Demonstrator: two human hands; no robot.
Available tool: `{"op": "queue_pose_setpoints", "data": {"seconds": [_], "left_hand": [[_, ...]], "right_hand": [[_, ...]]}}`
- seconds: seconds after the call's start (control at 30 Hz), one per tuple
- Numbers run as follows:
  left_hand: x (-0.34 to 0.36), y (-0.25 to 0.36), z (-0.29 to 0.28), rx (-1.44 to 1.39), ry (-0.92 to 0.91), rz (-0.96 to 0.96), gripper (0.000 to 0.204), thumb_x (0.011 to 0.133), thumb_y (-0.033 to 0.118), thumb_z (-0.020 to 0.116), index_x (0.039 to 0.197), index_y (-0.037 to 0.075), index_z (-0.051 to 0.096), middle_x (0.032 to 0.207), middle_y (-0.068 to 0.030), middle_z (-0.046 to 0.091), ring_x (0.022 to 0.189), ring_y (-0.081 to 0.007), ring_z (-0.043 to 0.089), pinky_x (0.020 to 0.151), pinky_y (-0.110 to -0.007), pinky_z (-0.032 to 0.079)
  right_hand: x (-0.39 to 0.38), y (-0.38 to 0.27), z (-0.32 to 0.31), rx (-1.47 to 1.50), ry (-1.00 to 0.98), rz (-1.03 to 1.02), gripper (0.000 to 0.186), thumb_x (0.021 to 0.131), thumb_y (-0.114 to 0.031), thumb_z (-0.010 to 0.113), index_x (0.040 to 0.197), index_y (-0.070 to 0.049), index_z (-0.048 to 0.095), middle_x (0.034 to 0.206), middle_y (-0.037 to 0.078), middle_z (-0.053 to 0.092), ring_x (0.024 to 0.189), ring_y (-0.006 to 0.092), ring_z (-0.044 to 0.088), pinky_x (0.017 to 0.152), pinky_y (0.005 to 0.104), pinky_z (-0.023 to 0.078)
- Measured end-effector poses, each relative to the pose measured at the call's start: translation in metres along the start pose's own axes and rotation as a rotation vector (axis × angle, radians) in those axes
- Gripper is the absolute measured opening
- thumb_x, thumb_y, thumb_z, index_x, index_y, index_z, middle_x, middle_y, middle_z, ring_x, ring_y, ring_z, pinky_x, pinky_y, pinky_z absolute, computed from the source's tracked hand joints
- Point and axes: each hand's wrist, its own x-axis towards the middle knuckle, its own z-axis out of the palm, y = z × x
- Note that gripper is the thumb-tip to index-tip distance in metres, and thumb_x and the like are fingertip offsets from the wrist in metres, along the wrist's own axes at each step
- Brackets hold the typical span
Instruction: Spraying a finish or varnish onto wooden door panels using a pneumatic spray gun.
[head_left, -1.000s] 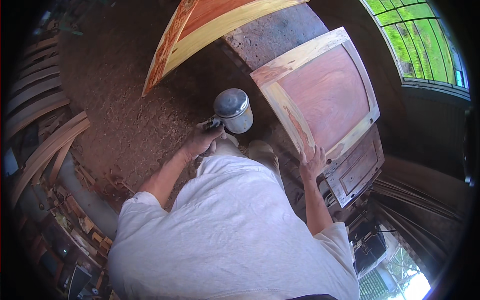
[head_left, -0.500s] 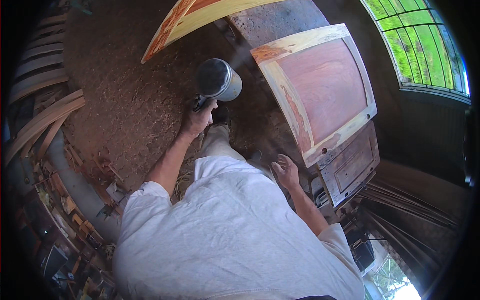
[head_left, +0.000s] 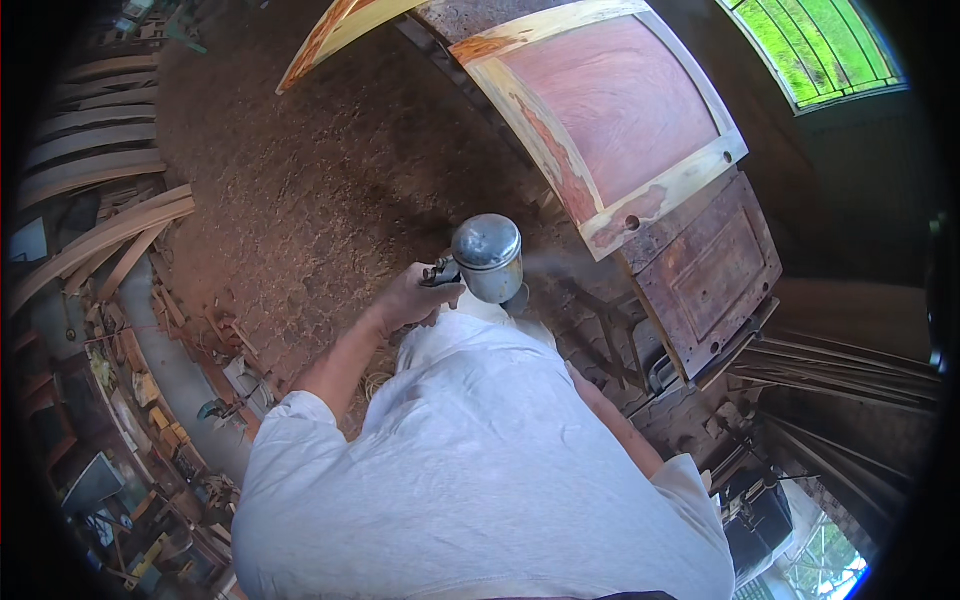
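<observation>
My left hand (head_left: 411,299) is wrapped round the handle of a paint spray gun (head_left: 488,262) with a round metal cup. A faint mist spreads from the gun toward the right. To its right lies a wooden door panel (head_left: 622,105) with a pale frame and a pinkish centre, apart from the gun. Under and beyond the panel's near end is a dark, stained panelled board (head_left: 708,268). Of my right arm only the forearm (head_left: 620,428) shows; the shirt hides the hand.
Another pale and orange wooden piece (head_left: 345,38) juts in at the top. Curved planks (head_left: 110,245) and wood scraps (head_left: 165,420) are piled along the left. Long boards (head_left: 840,370) lie at the right, below a barred window (head_left: 815,45). Shavings cover the brown floor (head_left: 280,200).
My left hand has brought the spray gun nearer my body and to the right. My right hand has drawn back out of sight behind the shirt. The view has shifted slightly.
</observation>
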Motion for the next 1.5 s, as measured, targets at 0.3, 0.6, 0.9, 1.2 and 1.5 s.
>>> {"op": "queue_pose_setpoints", "data": {"seconds": [0.3,0.6,0.9,1.2,1.5], "left_hand": [[0.062,0.022,-0.049,-0.399,0.468,0.302,0.028,0.100,0.033,0.070,0.084,0.010,0.067,0.069,-0.0025,0.065,0.043,-0.0095,0.051,0.040,-0.027,0.036],[0.069,-0.008,-0.049,-0.313,0.654,0.339,0.034,0.095,0.035,0.074,0.074,0.010,0.065,0.052,-0.0016,0.056,0.041,-0.0126,0.052,0.043,-0.029,0.038],[0.011,-0.060,0.007,-0.200,0.324,0.326,0.020,0.098,0.023,0.071,0.087,0.007,0.068,0.076,-0.0012,0.067,0.044,-0.0083,0.052,0.041,-0.027,0.039],[-0.031,-0.058,0.059,0.015,-0.010,0.257,0.025,0.099,0.027,0.071,0.090,0.003,0.069,0.072,-0.0016,0.067,0.048,-0.0085,0.057,0.044,-0.028,0.045],[0.010,-0.047,0.082,-0.117,0.409,0.309,0.025,0.099,0.026,0.073,0.086,0.005,0.068,0.069,-0.0018,0.066,0.047,-0.0092,0.057,0.042,-0.028,0.042]], "right_hand": [[0.045,0.043,-0.044,-0.155,0.218,-0.142,0.086,0.094,-0.067,0.066,0.143,0.003,0.060,0.146,0.017,0.061,0.131,0.0237,0.058,0.111,0.0363,0.045],[0.085,0.110,-0.054,-0.149,0.353,-0.131,0.091,0.092,-0.069,0.067,0.141,0.007,0.060,0.145,0.017,0.061,0.130,0.0225,0.058,0.110,0.0355,0.045],[0.085,0.156,-0.041,-0.013,0.330,-0.188,0.092,0.091,-0.068,0.070,0.139,0.009,0.062,0.141,0.018,0.063,0.125,0.0230,0.061,0.107,0.0357,0.047],[-0.011,0.134,-0.003,-0.092,0.505,-0.156,0.080,0.095,-0.063,0.068,0.137,0.005,0.065,0.134,0.016,0.068,0.117,0.0241,0.066,0.102,0.0384,0.052],[-0.015,0.136,-0.080,-0.205,0.409,-0.260,0.057,0.103,-0.050,0.061,0.125,0.003,0.071,0.119,0.015,0.073,0.101,0.0254,0.069,0.093,0.0401,0.055]]}}
